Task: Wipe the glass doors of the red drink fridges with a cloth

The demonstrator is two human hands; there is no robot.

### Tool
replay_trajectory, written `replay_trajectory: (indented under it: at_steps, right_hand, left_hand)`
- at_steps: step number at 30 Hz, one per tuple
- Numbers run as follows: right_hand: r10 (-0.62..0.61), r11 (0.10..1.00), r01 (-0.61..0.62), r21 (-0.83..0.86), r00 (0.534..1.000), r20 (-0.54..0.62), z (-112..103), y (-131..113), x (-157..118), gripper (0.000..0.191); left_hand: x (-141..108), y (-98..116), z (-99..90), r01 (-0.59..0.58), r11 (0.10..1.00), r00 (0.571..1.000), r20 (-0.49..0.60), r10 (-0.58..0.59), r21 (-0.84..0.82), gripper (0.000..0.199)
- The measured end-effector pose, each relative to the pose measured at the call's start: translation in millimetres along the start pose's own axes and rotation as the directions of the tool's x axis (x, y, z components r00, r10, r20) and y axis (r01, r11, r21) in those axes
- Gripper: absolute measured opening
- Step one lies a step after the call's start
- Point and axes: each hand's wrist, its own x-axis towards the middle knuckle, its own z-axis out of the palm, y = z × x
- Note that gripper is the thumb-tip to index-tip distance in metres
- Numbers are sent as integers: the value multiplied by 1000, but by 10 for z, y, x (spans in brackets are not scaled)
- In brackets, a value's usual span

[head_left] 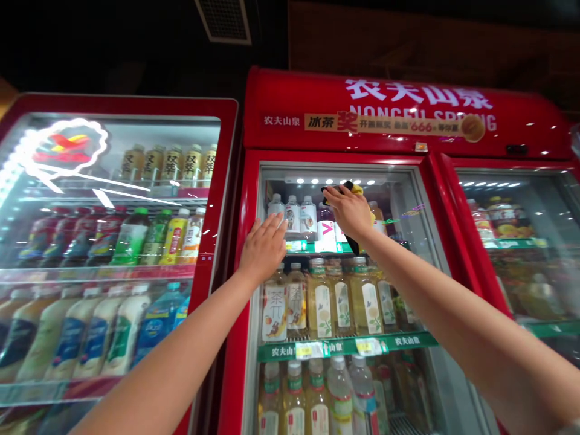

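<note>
My right hand [351, 211] presses a black and yellow cloth [351, 244] to the upper part of the glass door [399, 187] of a red drinks fridge [290, 96]. Its fingers are bent over the cloth, which hangs down below the palm. Lower and to the left, my left hand [264, 249] lies with fingers stretched out at the door's left edge, over the red frame and the glass. Behind the glass stand white-labelled bottles [292, 217] on the top shelf and pale yellow drink bottles [321, 302] on the shelf below.
To the left stands another red-framed fridge [231, 181] with rows of bottles and a bright round reflection on its glass. A second fridge door [521, 278] is at the right. A green price strip [276, 351] runs along the middle shelf. A ceiling vent [224, 18] is overhead.
</note>
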Motion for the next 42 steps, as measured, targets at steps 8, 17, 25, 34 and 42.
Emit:
replay_trajectory:
  at_steps: [8,17,25,34,42]
  right_hand:
    - [-172,984,171,48,984,34,25,-306,-88,51]
    - [33,999,-33,10,999,-13,97,-688,202,47]
    - [-126,990,126,67,992,-4,115,-663,26,49]
    - [-158,984,157,86,987,13,192,-1242,329,47]
    - [-72,995,72,74,997,-6,229,-1264,398,51]
  left_hand:
    - [-176,-155,-23,-20,1000,1000,-6,21,19,50]
    - [-327,-187,46,-20,1000,999,-50,20,2,49]
    - [-363,-213,146,-26,999,990,-137,20,-40,44]
    - [-559,-227,153,56,991,984,-162,-76,-124,44]
    - [-699,-261,182,67,988,985,-146,-87,-135,49]
